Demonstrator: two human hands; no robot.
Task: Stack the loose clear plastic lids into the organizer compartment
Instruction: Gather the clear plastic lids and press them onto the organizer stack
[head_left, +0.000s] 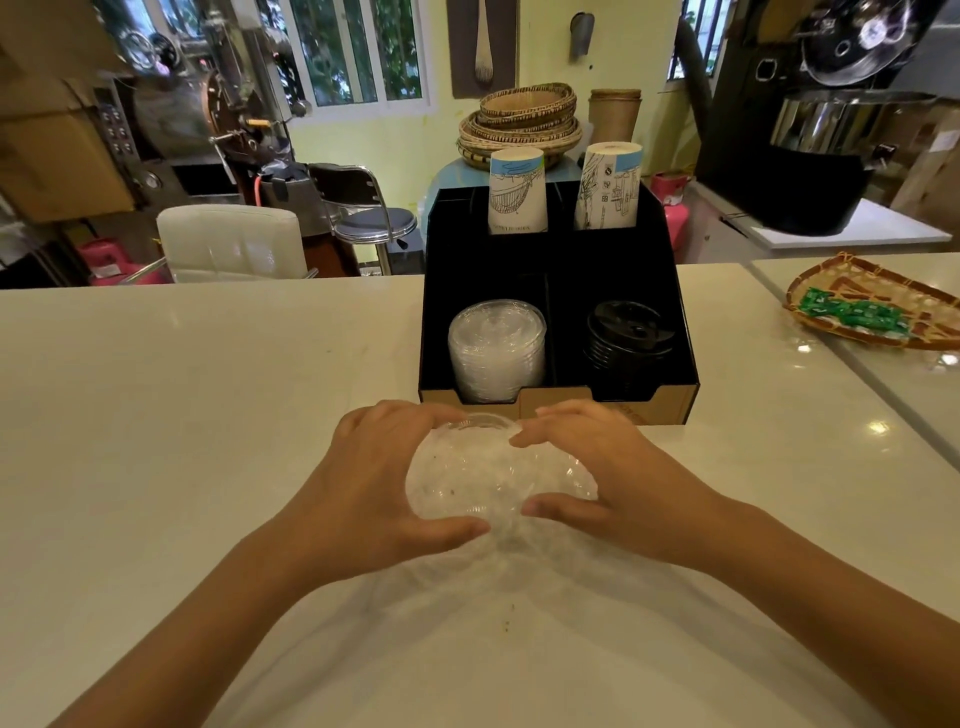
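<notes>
Head cam's got the left hand (374, 483) and right hand (613, 478) cupped around a bunch of loose clear lids (493, 473) on the white counter (182, 415), just in front of the black organizer (558, 410) where a clear lid stack (496, 351) sits front-left beside black lids (628, 335).

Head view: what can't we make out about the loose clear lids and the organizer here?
- Loose clear lids: count unreadable; left hand and right hand cover both sides, and the clear plastic blurs together.
- Whether those lids rest on the counter or are lifted: cannot tell.
- Clear lid stack in the organizer: its bottom is hidden by the front wall.
- Black lids: lower ones lost against the dark interior.
</notes>
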